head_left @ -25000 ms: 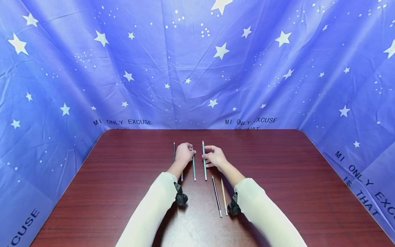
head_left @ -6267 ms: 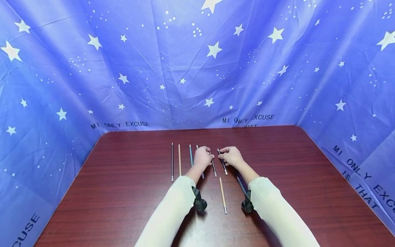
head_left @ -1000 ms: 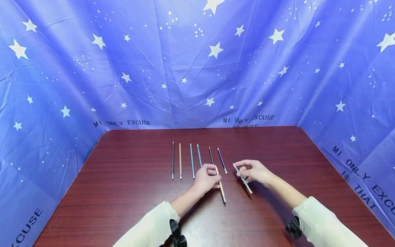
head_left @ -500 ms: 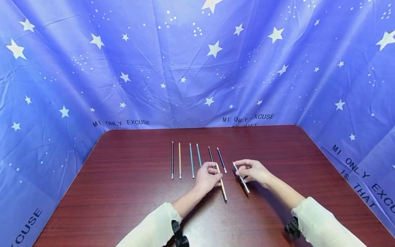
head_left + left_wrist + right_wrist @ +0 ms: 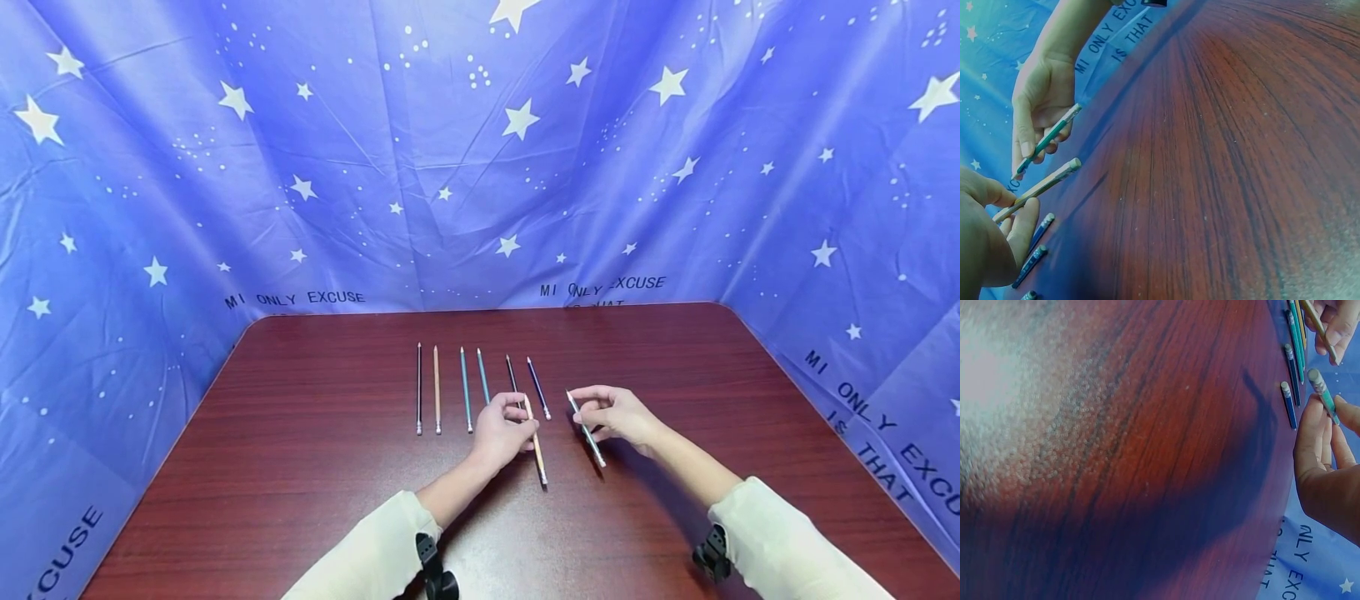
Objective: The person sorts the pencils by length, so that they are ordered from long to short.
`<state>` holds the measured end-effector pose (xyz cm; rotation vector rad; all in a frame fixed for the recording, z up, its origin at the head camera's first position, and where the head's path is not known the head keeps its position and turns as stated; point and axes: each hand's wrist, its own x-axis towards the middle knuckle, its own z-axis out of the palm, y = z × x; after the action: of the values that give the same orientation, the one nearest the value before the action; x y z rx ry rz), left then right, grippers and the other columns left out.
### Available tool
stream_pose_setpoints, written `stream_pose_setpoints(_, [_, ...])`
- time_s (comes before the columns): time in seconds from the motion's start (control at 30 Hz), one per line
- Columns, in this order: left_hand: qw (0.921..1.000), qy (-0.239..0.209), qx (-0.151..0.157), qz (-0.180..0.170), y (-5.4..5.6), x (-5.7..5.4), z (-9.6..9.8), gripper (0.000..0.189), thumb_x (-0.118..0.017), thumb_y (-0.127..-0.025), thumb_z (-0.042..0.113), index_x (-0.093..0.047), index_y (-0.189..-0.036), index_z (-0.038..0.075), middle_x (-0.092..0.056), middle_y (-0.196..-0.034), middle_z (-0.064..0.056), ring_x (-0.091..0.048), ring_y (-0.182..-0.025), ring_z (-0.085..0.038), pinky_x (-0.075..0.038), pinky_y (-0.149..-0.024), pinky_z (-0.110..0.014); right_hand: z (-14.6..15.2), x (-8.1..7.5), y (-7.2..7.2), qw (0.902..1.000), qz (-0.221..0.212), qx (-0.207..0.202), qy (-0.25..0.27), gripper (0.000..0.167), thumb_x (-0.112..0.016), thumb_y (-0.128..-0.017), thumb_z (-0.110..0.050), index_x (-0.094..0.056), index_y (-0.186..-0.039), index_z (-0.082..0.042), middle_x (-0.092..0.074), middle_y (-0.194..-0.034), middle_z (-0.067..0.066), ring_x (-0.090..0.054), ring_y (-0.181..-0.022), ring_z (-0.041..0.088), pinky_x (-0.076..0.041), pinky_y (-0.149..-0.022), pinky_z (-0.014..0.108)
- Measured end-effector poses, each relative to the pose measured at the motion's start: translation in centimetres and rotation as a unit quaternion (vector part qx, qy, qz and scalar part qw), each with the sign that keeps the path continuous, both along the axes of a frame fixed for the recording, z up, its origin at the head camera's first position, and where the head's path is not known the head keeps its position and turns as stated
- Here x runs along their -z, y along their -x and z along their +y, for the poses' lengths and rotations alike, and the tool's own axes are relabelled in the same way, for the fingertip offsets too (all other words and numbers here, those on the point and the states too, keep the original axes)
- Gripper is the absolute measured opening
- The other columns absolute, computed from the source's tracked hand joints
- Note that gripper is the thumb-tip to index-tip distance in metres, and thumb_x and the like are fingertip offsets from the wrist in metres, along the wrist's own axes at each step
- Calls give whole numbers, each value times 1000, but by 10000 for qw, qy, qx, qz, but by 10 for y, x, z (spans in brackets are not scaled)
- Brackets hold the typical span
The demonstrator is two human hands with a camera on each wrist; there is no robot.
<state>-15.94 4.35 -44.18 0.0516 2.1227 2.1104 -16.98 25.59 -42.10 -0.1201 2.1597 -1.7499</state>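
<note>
In the head view my left hand (image 5: 497, 435) pinches a natural wood-coloured pencil (image 5: 537, 450) between thumb and fingers. Its point faces away from me and its eraser end towards me. To the right, my right hand (image 5: 626, 418) pinches a green pencil (image 5: 589, 437), slanted the same way. Both are raised off the table, as the left wrist view shows, with the wooden pencil (image 5: 1054, 180) below the green pencil (image 5: 1047, 142) there. A dark blue pencil (image 5: 537, 387) lies between and beyond the hands. My left fingers partly cover a black pencil (image 5: 512, 373).
Left of these lie two teal pencils (image 5: 466, 392), a wood-coloured pencil (image 5: 437, 392) and another black pencil (image 5: 419, 392), side by side, points away. They rest on a dark red wooden table (image 5: 300, 467). A blue starry curtain (image 5: 420, 167) hangs behind it.
Several seconds ago my hands were at the black and dark blue pencils, which now lie released. The wooden and green pencils have since been lifted. Over the last second both hands barely moved.
</note>
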Motion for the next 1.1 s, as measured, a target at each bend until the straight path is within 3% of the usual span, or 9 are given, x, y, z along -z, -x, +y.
stream_pose_setpoints(0.37, [9999,92,26,84,9,0,7,43,-66,-76,-5,-53,-117,-4,-63,-89,-14,-57,-55,-7,-60,-55,-31,1,-1,1,10000,16,65,27,56,-63,-84,-3,-39,-132,13,-62,-79,-6,-60,-64,6,-56,-58,23])
stream_pose_setpoints(0.63, [9992,350,-30,180,20,-8,22,42,-68,-77,-3,-55,-117,0,-64,-88,-10,-62,-60,-9,-60,-55,-31,6,-3,4,9997,43,228,-82,57,-65,-83,-4,-40,-132,12,-62,-78,-8,-59,-65,4,-56,-59,23])
stream_pose_setpoints(0.83, [9986,436,-158,256,32,-11,34,41,-68,-77,-2,-57,-116,2,-64,-87,-9,-59,-54,-8,-59,-53,-29,12,-5,6,9993,69,370,-87,58,-65,-83,-5,-40,-133,11,-63,-78,-8,-60,-67,5,-57,-60,23])
stream_pose_setpoints(1.1, [9962,712,-277,424,50,-14,48,42,-69,-78,-1,-56,-118,4,-65,-88,-8,-65,-54,-17,-58,-52,-27,18,-8,9,9988,93,465,-74,59,-65,-83,-4,-39,-134,11,-62,-78,-10,-59,-66,3,-57,-61,23])
